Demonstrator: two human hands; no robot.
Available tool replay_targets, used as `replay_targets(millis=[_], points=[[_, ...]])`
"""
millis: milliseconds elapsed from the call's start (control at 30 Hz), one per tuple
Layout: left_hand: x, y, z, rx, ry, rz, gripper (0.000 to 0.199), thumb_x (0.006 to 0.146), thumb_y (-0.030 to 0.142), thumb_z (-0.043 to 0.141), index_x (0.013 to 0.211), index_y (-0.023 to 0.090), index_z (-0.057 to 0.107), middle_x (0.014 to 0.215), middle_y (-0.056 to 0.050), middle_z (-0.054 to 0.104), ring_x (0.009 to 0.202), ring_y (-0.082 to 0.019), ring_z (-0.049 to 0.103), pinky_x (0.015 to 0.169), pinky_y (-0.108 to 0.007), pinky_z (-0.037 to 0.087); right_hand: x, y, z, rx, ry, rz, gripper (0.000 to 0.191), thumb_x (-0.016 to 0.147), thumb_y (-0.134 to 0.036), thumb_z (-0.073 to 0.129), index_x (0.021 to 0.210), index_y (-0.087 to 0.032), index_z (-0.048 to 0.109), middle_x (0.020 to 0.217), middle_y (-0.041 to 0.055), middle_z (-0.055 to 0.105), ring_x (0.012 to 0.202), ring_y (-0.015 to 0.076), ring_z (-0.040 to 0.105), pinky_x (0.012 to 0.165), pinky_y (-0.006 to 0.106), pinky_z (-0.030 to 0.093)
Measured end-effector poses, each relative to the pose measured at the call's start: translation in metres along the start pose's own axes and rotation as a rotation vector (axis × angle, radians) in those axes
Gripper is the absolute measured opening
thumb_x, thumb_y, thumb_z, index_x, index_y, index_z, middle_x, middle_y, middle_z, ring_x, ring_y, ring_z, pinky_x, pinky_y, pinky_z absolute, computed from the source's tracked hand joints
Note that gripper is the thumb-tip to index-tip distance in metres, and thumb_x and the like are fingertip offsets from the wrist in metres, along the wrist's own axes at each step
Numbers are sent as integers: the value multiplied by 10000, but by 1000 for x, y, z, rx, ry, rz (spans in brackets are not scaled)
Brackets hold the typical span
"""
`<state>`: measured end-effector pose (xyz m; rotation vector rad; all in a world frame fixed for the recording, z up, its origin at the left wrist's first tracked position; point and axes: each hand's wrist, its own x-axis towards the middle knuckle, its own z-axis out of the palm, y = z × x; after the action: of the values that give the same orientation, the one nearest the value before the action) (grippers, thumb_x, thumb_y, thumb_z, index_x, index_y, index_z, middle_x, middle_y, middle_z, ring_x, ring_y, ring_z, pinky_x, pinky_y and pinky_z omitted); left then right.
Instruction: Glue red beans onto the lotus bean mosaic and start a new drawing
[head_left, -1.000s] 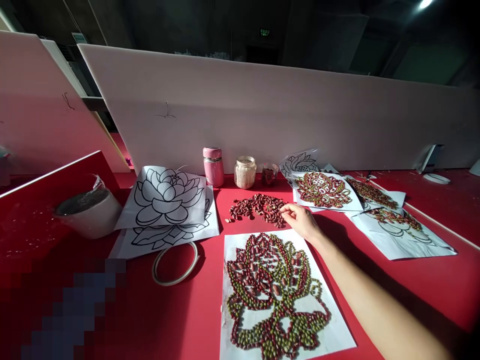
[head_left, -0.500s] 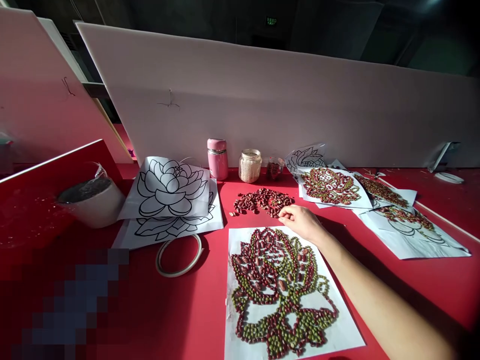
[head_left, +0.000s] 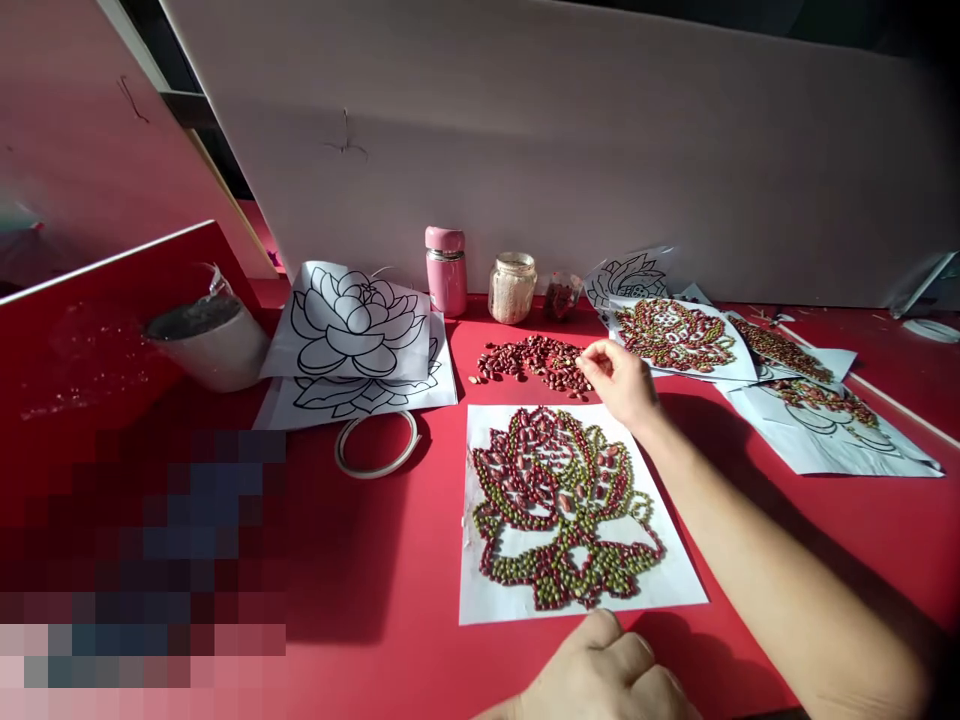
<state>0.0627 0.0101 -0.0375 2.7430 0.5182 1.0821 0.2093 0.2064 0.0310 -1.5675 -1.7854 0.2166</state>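
My right hand (head_left: 621, 382) is at the right edge of a pile of dark red beans (head_left: 534, 360), thumb and forefinger pinched together; whatever is between the fingertips is too small to make out. Below the pile lies a white sheet (head_left: 671, 585) bearing a flower picture made of red and green beans (head_left: 559, 500). My left hand (head_left: 607, 672) is curled closed by the sheet's bottom edge, knuckles up. Its palm and fingertips are hidden.
Left are printed lotus outlines (head_left: 360, 325), a tape roll (head_left: 377, 472) and a tilted white pot (head_left: 221, 350). Behind the pile stand a pink flask (head_left: 446, 275), a glass jar (head_left: 513, 290) and a small clear cup (head_left: 562, 297). Bean-covered sheets (head_left: 679, 340) lie right. A pale panel (head_left: 525, 150) borders the back.
My left hand has come into view at the bottom, by the sheet. The camera view has tipped downward. My right hand stays at the bean pile, fingers still pinched.
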Motion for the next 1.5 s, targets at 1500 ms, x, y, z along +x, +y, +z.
replay_targets(millis=[1500], points=[[-28,-36,-126,168,23,-479,141,758,81,440,787,151,559,634,-16,501,581,-120,385,580,-297,311,-101,-94,-6,141,-682,-413,123,870,-163,480,779,-188,558,761,2,546,733,126,506,673,244,382]])
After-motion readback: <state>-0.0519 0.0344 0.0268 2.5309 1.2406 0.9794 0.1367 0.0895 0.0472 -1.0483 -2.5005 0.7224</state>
